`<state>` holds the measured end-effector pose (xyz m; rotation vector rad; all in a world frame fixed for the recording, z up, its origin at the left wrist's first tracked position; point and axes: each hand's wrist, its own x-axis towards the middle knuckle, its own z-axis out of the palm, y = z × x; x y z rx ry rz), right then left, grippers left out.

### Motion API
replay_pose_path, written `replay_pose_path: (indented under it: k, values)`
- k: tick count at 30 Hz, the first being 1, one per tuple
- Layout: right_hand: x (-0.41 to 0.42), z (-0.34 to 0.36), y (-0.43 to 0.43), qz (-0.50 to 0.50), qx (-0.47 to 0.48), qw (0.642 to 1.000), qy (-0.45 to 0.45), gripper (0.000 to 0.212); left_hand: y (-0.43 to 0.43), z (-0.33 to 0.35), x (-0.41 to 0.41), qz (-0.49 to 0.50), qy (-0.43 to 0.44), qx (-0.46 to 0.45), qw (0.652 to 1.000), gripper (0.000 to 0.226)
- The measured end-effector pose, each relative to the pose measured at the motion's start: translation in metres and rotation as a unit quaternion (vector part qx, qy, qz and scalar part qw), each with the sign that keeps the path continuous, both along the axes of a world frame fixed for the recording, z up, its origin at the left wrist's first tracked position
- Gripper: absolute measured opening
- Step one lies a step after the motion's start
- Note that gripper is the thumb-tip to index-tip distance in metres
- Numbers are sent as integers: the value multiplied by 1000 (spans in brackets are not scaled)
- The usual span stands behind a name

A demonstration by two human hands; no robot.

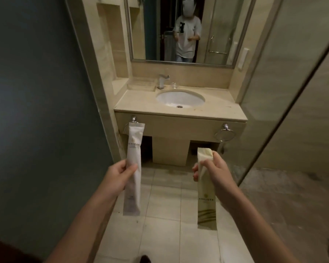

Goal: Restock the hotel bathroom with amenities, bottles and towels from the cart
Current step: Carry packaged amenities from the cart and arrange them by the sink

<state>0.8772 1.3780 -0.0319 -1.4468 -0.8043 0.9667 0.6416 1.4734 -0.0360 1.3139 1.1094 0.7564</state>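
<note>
Matt white sachet [134,168] and glossier cream sachet [205,196], polished beige stone desk [213,109], shiny metal tap [162,80], smooth pale floor tiles [165,202].

- Overall dim, with a warm yellow cast; light source not in view.
- Brightest zone at centre: basin [180,98] and the countertop around it.
- Left third: wall [36,111] in flat grey-blue shade.
- Deep shadow beneath the vanity [179,127].
- Glass panel [292,92], right, hazy and low in contrast.
- Door jamb [95,82] and the panel edge lean outward: wide-angle distortion.
- Soft focus throughout; print on white packet [134,145] and cream packet [206,205] illegible.
</note>
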Motion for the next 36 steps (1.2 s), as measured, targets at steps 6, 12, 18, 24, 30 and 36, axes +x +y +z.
replay_pose_path:
  k: [6,12,18,24,30,36]
  values:
    - [38,-8,138,-12,1,1000,-6,24,135,-2,18,17,-7,-6,1000,16]
    - [70,-18,271,-44,9,999,-3,16,256,-6,49,12,1,-37,999,20]
    - [107,-18,367,-51,11,999,1,15,343,-20,94,39,-45,-143,988,17]
    - [153,-25,462,-48,-23,998,20,13,433,-34,158,71,-78,-188,976,22]
    - [224,-23,570,-40,-33,997,61,15,530,-38,234,73,-60,-197,976,16]
    - [268,-27,660,0,-55,996,76,11,605,-46,292,104,-44,-184,976,11]
